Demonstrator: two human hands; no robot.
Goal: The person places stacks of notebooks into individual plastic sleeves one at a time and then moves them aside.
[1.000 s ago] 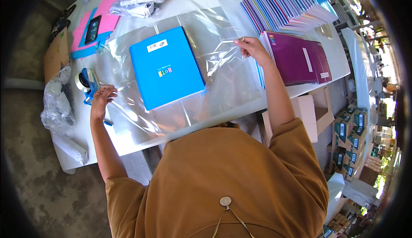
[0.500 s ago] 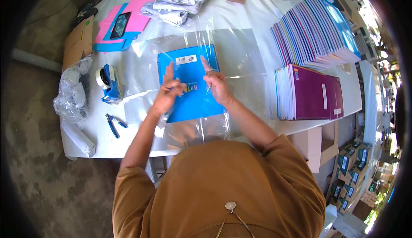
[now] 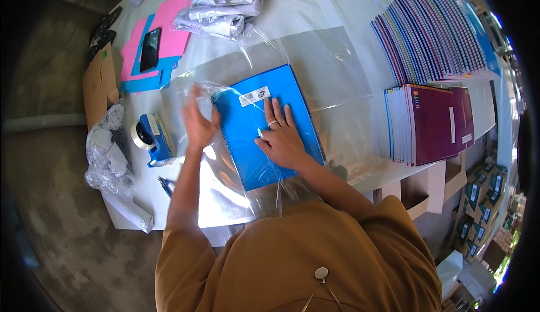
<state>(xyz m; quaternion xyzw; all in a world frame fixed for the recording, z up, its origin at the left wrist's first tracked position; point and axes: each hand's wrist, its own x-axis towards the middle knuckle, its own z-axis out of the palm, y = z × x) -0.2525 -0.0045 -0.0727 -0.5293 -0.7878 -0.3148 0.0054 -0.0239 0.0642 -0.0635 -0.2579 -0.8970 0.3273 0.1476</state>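
Note:
A blue spiral-bound notebook (image 3: 261, 160) with a white barcode label lies tilted on the table, under or within clear plastic film (image 3: 332, 53). My right hand (image 3: 283, 143) rests on the notebook, palm down, fingers spread, a ring on one finger. Just left of the notebook's spiral edge is my left hand (image 3: 198, 123), smeared by motion. Its thumb stands apart from its fingers, and nothing is visible in its grasp, though film lies close around it. Glare and creases cross the film beside the notebook.
Left lie a blue tape dispenser (image 3: 160, 140), partly hidden pliers (image 3: 165, 185), crumpled plastic (image 3: 107, 149) and a phone (image 3: 150, 49) on pink and blue sheets. A bag of crumpled film (image 3: 225, 8) lies behind. Right stand stacked spiral notebooks (image 3: 430, 30) and purple books (image 3: 433, 123).
My right hand has flattened onto the notebook. My left hand has moved left, off the cover. The notebook appears more tilted, and the whole view has shifted.

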